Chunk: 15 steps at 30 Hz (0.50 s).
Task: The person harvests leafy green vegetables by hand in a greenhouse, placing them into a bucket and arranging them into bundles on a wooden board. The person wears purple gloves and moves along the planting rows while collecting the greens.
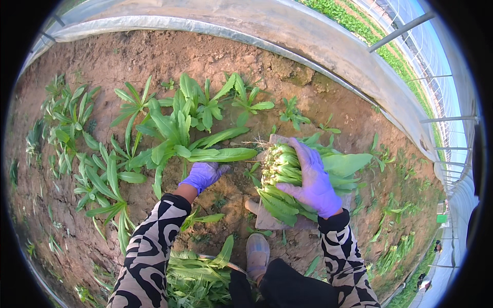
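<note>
My right hand (314, 181), in a purple glove, spans a stack of cut leafy greens (283, 165) with its thumb and fingers. The stack lies on a flat board (265, 221), pale cut stem ends towards the left and leaves towards the right. My left hand (204, 175), gloved alike, is low at the base of a large leafy plant (175, 131) growing in the soil. Leaves partly hide its fingers, so whether it grips a stem or a tool cannot be told.
A container of loose leaves (200, 273) stands by my shoe (257, 252). Other leafy plants (111, 184) grow at the left. A plastic greenhouse wall (269, 30) curves across the far side. Bunched greens (394, 254) lie at the lower right; people are distant there.
</note>
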### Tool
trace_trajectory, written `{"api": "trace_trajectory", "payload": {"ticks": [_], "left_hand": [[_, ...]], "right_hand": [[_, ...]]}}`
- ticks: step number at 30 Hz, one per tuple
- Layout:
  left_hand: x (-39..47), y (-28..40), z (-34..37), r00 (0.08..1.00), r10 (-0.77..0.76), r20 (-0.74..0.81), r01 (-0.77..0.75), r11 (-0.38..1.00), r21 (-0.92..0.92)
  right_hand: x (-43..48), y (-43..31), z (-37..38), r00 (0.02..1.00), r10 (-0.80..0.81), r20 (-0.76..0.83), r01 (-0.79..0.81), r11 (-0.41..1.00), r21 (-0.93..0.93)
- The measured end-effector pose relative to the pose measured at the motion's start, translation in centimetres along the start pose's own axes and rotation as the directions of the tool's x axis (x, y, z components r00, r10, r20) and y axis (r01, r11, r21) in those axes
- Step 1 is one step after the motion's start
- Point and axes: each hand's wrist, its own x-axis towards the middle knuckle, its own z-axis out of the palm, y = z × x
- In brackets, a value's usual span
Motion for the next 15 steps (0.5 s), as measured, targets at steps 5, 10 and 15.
{"api": "trace_trajectory", "payload": {"ticks": [5, 10, 15], "left_hand": [[2.0, -3.9, 0.5, 0.986, -0.09, 0.143, 0.004, 0.858, 0.513], [2.7, -7.5, 1.2, 0.871, -0.457, 0.181, 0.042, 0.437, 0.899], [1.6, -7.4, 1.7, 0.93, -0.339, -0.139, 0.354, 0.929, 0.107]], "right_hand": [[0.1, -0.3, 1.2, 0.997, -0.075, -0.019, 0.066, 0.957, -0.284], [0.8, -0.6, 0.7, 0.998, -0.069, 0.007, 0.068, 0.966, -0.25], [-0.2, -0.9, -0.6, 0.999, -0.001, 0.036, 0.014, 0.931, -0.364]]}}
